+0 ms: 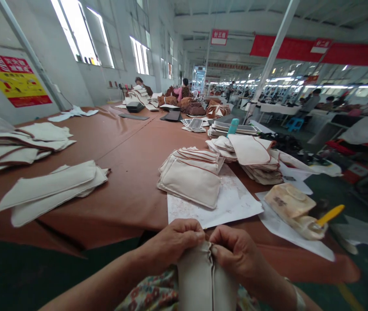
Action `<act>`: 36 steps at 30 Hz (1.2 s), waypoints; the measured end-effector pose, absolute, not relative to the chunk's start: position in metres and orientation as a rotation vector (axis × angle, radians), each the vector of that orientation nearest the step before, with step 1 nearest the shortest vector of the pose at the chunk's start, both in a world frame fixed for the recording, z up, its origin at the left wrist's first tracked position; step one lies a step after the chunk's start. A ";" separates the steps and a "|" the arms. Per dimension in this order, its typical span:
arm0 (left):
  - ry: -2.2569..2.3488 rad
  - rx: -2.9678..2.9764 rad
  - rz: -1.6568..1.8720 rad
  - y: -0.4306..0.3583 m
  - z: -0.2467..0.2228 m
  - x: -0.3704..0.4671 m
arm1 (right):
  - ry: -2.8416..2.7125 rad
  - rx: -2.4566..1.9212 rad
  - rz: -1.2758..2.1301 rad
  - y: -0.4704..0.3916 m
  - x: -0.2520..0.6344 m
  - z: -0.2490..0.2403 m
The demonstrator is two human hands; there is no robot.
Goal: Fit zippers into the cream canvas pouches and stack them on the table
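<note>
Between my hands is a cream fabric piece (196,280) with a raised seam down its middle, hanging over my lap below the table edge. My left hand (184,235) pinches its top end left of the seam. On the other side, my right hand (235,248) pinches the same end close to the seam, thumb and forefinger pressed together. The two hands nearly meet. Just beyond them, a stack of cream sewn pieces with brown edges (190,179) rests partly on a white sheet (235,203).
More cream pieces (54,185) lie at the left, with a larger pile (24,142) behind. At the right are another stack (251,151), a teal object (232,127), and a cut-open plastic jug (290,203) with a yellow-handled tool (331,214). Other people sit farther back.
</note>
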State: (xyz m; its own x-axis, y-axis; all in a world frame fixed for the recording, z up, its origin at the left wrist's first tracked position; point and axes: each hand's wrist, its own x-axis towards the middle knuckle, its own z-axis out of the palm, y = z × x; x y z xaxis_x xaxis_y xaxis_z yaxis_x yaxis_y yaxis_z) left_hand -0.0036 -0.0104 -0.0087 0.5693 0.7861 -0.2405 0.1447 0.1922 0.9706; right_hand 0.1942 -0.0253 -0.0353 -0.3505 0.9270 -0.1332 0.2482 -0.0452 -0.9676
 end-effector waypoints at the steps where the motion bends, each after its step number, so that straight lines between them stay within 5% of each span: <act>1: 0.895 1.347 0.543 -0.010 -0.009 -0.003 | -1.628 -1.273 1.402 -0.026 0.194 -0.035; 19: 1.094 1.355 0.458 -0.015 -0.020 0.011 | -1.700 -1.193 1.212 -0.032 0.195 -0.042; 25: 0.935 1.117 0.478 -0.014 -0.018 0.010 | -1.799 -0.821 1.135 -0.034 0.201 -0.040; 36: 0.796 0.806 0.468 -0.016 -0.018 0.007 | -2.313 -0.517 0.317 -0.033 0.217 -0.038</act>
State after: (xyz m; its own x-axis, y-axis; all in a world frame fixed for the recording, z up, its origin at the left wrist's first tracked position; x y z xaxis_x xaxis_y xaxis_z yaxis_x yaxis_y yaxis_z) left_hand 0.0067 -0.0163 -0.0180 0.6244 0.6421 -0.4448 -0.0767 0.6171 0.7832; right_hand 0.2166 -0.0325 -0.0376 -0.6508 0.4522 0.6098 0.2713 0.8887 -0.3695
